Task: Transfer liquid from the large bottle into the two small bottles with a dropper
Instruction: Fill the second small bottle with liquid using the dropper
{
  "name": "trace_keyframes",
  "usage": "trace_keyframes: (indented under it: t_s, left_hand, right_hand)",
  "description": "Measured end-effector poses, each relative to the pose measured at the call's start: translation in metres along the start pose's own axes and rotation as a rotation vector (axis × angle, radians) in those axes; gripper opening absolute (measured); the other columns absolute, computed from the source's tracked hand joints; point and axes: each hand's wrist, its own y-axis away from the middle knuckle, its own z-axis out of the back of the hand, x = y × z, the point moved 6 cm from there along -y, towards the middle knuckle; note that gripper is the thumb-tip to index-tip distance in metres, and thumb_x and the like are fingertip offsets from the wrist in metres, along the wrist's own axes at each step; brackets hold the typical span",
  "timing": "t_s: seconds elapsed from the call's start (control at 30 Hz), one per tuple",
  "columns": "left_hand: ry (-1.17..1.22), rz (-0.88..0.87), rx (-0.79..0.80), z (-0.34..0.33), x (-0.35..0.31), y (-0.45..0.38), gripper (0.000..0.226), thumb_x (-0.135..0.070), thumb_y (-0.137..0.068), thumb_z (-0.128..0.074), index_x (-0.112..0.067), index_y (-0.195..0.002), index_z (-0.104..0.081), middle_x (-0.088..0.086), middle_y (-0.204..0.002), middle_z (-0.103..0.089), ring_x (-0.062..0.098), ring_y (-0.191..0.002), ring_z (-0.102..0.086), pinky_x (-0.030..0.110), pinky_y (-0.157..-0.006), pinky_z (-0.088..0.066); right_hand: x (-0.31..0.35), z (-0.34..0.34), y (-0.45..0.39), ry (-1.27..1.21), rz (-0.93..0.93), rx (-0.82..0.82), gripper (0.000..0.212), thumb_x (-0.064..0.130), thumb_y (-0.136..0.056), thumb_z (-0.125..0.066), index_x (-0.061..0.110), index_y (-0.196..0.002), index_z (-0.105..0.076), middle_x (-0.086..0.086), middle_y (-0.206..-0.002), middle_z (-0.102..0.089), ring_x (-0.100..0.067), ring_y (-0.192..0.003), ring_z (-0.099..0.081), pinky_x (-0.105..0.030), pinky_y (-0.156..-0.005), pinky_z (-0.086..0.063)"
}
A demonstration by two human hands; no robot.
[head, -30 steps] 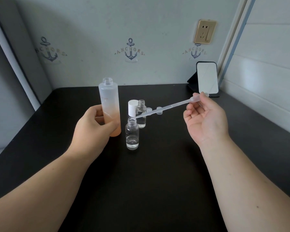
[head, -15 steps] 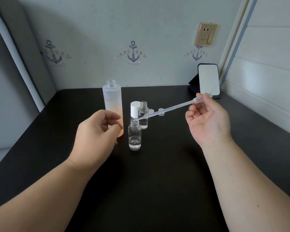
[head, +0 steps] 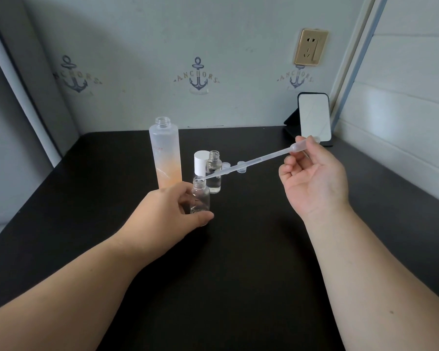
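The tall frosted large bottle (head: 165, 155), orange toward its base and uncapped, stands on the black table (head: 238, 274). In front of it, my left hand (head: 167, 214) grips the near small clear bottle (head: 200, 196) with thumb and fingers round its lower body; a little clear liquid lies at its bottom. The second small bottle (head: 214, 173) stands just behind, open, with some clear liquid. My right hand (head: 312, 178) pinches the bulb of the plastic dropper (head: 251, 163), whose tip hovers at the near bottle's mouth.
A white cap (head: 200, 163) stands between the large bottle and the far small bottle. Two small clear caps (head: 241, 166) lie behind the dropper. A phone (head: 314, 117) leans on a stand at the back right corner. Walls close the table at back and right.
My left hand let go of the large bottle, moved right and took hold of the near small bottle. The dropper stays held with its tip at that bottle's mouth.
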Motion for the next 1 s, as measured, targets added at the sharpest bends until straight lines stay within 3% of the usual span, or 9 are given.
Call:
trace_keyframes:
  t_s: [0.17, 0.27, 0.37, 0.5, 1.0]
  left_hand:
    - [0.022, -0.060, 0.001, 0.0013, -0.0047, 0.0025, 0.019, -0.047, -0.077, -0.071, -0.046, -0.091, -0.059, -0.035, -0.086, -0.062, -0.003, -0.075, -0.060, 0.008, -0.060, -0.042]
    - [0.019, -0.069, 0.013, 0.0018, -0.0043, 0.0038, 0.020, -0.038, -0.078, -0.073, -0.047, -0.091, -0.060, -0.034, -0.083, -0.062, -0.004, -0.076, -0.059, 0.005, -0.062, -0.041]
    - [0.012, -0.069, 0.040, 0.0007, -0.0030, 0.0033, 0.023, -0.034, -0.080, -0.073, -0.048, -0.093, -0.061, -0.033, -0.085, -0.064, -0.005, -0.079, -0.060, 0.007, -0.060, -0.042]
    - [0.013, -0.064, 0.029, 0.0004, -0.0001, 0.0023, 0.021, -0.035, -0.079, -0.073, -0.046, -0.092, -0.061, -0.025, -0.083, -0.064, 0.001, -0.075, -0.061, 0.015, -0.056, -0.041]
    - [0.026, -0.030, 0.037, -0.0014, 0.0050, 0.0015, 0.022, -0.041, -0.077, -0.072, -0.049, -0.096, -0.063, -0.026, -0.084, -0.066, 0.000, -0.076, -0.063, 0.011, -0.056, -0.043]
  right_hand:
    - [0.0008, 0.0012, 0.0001, -0.018, 0.003, -0.013, 0.017, 0.019, -0.091, -0.070, 0.008, -0.083, -0.079, -0.002, -0.078, -0.067, -0.014, -0.061, -0.055, -0.024, -0.058, -0.045]
    - [0.0009, 0.0015, -0.0002, -0.008, 0.007, -0.013, 0.017, 0.019, -0.091, -0.069, 0.008, -0.082, -0.078, -0.001, -0.077, -0.066, -0.013, -0.060, -0.052, -0.023, -0.059, -0.043]
    - [0.0009, 0.0025, -0.0007, -0.025, 0.007, -0.017, 0.012, 0.018, -0.091, -0.069, 0.007, -0.094, -0.073, -0.001, -0.075, -0.065, -0.013, -0.058, -0.050, -0.023, -0.058, -0.043]
    - [0.0000, 0.0033, -0.0010, -0.028, -0.001, -0.020, 0.011, 0.016, -0.093, -0.068, 0.007, -0.093, -0.074, 0.000, -0.074, -0.066, -0.012, -0.054, -0.048, -0.022, -0.055, -0.041]
    - [-0.0008, 0.0043, -0.0042, -0.015, -0.006, -0.015, 0.011, 0.011, -0.096, -0.066, 0.007, -0.091, -0.075, 0.001, -0.074, -0.069, -0.008, -0.050, -0.042, -0.019, -0.051, -0.039]
